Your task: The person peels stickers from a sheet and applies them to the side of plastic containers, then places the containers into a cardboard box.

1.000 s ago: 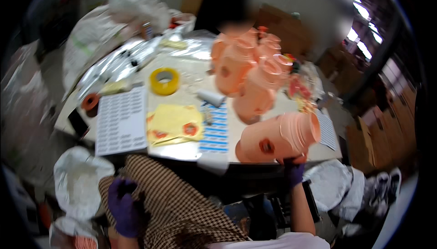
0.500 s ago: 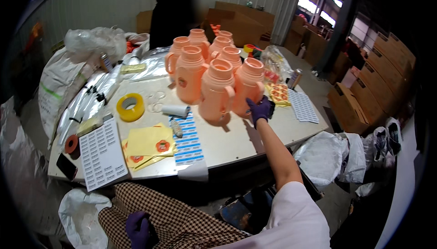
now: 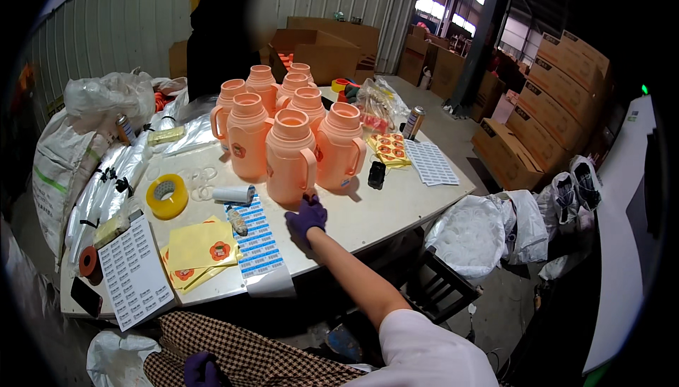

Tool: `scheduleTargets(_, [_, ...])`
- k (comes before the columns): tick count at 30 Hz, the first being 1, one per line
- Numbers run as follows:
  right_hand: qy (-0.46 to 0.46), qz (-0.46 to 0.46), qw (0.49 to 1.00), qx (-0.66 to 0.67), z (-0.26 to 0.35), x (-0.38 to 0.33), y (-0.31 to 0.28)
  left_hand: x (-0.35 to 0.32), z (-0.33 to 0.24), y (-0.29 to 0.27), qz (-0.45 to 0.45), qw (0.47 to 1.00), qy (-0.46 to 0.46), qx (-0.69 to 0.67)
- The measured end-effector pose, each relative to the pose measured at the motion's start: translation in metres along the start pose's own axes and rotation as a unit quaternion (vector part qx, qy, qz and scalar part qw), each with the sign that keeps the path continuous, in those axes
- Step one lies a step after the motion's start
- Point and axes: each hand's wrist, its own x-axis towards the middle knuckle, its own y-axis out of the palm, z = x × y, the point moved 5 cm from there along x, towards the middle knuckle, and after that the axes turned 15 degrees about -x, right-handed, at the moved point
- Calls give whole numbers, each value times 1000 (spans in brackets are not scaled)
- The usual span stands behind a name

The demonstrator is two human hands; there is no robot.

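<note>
Several peach-coloured thermos jugs with side handles and open necks stand upright together on the white table. My right hand (image 3: 308,218), in a purple glove, reaches to the base of the front jug (image 3: 288,157), below its handle. Its thumb is apart from the fingers, and some fingertips are hidden. Just right of that jug stands another jug (image 3: 338,148) with a small label low on its side. My left hand (image 3: 204,371), also purple-gloved, rests with curled fingers on my checked apron (image 3: 247,344), partly cut off by the lower edge. I see nothing in it.
Left of the jugs lie yellow tape (image 3: 167,197), a white label sheet (image 3: 136,274), yellow sticker sheets (image 3: 201,249) and a blue-white label strip (image 3: 258,242). A small black object (image 3: 377,175) lies right. Across the table stands a person (image 3: 223,26); cartons (image 3: 552,107) are stacked at right.
My right hand has moved left, from beside the right-hand jug and the small black object to the front jug's base. The view has swung right. My left hand stays on my lap.
</note>
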Motion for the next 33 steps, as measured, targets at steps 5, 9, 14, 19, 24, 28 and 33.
scheduleTargets(5, [37, 63, 997, -4, 28, 2, 13, 2, -11, 0, 56, 991, 62, 102])
scheduleTargets(9, [35, -13, 999, -23, 35, -15, 18, 2, -11, -2, 59, 991, 65, 99])
scheduleTargets(14, [5, -47, 996, -75, 50, -30, 14, 4, -11, -2, 60, 995, 34, 66])
scheduleTargets(19, [5, -69, 993, -97, 45, -29, 15, 2, -12, 5, 53, 995, 39, 79])
scheduleTargets(24, [-8, -112, 988, -105, 45, -33, 16, 2, -41, 19, 110, 965, 51, 232])
scheduleTargets(28, [-36, -140, 977, -159, 76, -30, 30, 6, -20, -9, 60, 989, 90, 97])
scheduleTargets(33, [-39, -229, 951, -203, 30, -28, 33, 6, -22, 8, 77, 984, 99, 123])
